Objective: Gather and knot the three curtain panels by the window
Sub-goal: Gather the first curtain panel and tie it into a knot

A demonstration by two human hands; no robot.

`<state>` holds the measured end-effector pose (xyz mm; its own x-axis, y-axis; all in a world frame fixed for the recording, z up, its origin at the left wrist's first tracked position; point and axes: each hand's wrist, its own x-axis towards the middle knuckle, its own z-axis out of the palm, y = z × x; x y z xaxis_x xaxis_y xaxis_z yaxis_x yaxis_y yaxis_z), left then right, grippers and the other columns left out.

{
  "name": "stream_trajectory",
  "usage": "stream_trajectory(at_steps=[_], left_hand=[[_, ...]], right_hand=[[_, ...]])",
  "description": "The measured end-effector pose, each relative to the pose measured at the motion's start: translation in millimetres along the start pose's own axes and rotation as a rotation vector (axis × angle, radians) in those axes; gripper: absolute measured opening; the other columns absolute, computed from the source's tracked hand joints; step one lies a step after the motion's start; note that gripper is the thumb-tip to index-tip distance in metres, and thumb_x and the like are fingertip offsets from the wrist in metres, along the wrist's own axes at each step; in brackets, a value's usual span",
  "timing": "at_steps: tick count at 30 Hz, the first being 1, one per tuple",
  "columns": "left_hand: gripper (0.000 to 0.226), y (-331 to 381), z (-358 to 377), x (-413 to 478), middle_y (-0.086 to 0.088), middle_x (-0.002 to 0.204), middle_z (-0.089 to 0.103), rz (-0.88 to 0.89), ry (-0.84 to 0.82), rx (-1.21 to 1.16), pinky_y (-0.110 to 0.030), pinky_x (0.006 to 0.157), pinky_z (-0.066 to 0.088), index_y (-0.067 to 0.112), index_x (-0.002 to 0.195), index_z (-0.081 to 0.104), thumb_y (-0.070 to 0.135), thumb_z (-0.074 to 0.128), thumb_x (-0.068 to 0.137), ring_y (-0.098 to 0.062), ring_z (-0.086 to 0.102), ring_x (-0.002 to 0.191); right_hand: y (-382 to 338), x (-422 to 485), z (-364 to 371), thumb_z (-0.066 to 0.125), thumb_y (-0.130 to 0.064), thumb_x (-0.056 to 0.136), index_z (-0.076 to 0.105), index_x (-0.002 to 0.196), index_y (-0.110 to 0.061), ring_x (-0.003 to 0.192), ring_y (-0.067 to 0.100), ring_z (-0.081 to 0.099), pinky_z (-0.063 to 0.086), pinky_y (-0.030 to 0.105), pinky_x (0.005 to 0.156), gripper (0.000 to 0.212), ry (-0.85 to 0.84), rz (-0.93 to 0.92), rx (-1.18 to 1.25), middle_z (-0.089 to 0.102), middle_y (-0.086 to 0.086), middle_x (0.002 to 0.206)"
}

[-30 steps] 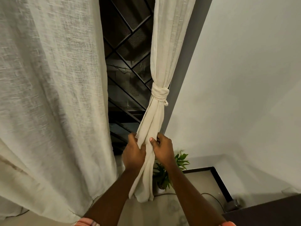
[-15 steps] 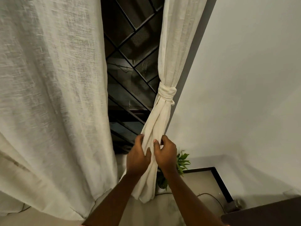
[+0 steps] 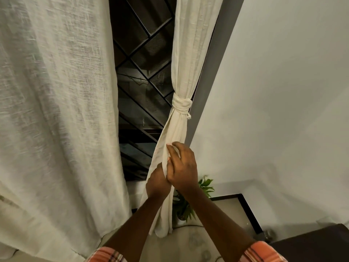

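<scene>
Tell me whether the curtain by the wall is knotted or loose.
Knotted: a knot cinches the curtain into a tight bundle.

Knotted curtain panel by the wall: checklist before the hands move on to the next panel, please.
1. Knot wrapped round the knotted panel: ok.
2. Tail below it hangs gathered: ok.
3. Right hand off the tail: not ok, it pinches a fold.
4. Left hand off the tail: cannot tell, fingers hidden behind cloth.
5. Wide panel at left gathered: not ok, hangs loose.
</scene>
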<state>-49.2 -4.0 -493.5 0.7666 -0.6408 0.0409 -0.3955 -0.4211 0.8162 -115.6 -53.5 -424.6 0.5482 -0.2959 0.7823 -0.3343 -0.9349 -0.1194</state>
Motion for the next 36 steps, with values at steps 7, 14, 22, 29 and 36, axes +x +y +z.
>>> stream_trajectory(at_steps=[7,14,22,29,36], left_hand=[[0.034,1,5,2,-0.009,0.103,0.066,-0.104,-0.041,0.156,-0.041,0.083,0.053,0.011,0.108,0.062,0.035,0.041,0.098,-0.027,0.063,0.094],[0.039,0,9,6,-0.011,0.105,0.065,-0.092,-0.126,0.238,-0.04,0.084,0.051,0.01,0.104,0.059,0.039,0.033,0.1,-0.028,0.062,0.096],[0.04,-1,17,13,-0.008,0.11,0.063,-0.062,-0.162,0.286,-0.036,0.088,0.048,0.014,0.114,0.058,0.039,0.029,0.102,-0.025,0.06,0.102],[0.04,-15,14,23,-0.014,0.108,0.063,-0.114,-0.177,0.171,-0.043,0.088,0.049,0.01,0.11,0.058,0.043,0.037,0.099,-0.032,0.06,0.101],[0.04,-21,14,19,-0.01,0.104,0.066,0.025,-0.171,0.015,-0.042,0.087,0.051,0.01,0.115,0.059,0.043,0.044,0.097,-0.028,0.063,0.098]], right_hand=[[18,33,2,0.063,-0.024,0.083,0.064,0.121,-0.008,0.121,0.034,0.052,0.045,0.05,0.1,0.041,-0.047,-0.108,-0.179,0.059,0.017,0.128],[23,62,-1,0.048,-0.031,0.087,0.065,0.118,-0.008,0.11,0.031,0.056,0.048,0.046,0.096,0.042,-0.137,-0.137,-0.159,0.062,0.014,0.122],[20,70,12,0.052,-0.03,0.092,0.057,0.129,-0.016,0.099,0.029,0.063,0.053,0.039,0.086,0.039,-0.791,-0.076,-0.156,0.062,0.004,0.123],[35,70,-2,0.057,-0.018,0.085,0.069,0.109,-0.006,0.1,0.03,0.061,0.051,0.038,0.084,0.03,-0.055,-0.138,-0.036,0.065,0.015,0.115],[42,57,0,0.062,0.007,0.081,0.054,0.117,-0.015,0.118,0.028,0.049,0.052,0.034,0.094,0.043,0.103,-0.118,0.274,0.043,0.01,0.129]])
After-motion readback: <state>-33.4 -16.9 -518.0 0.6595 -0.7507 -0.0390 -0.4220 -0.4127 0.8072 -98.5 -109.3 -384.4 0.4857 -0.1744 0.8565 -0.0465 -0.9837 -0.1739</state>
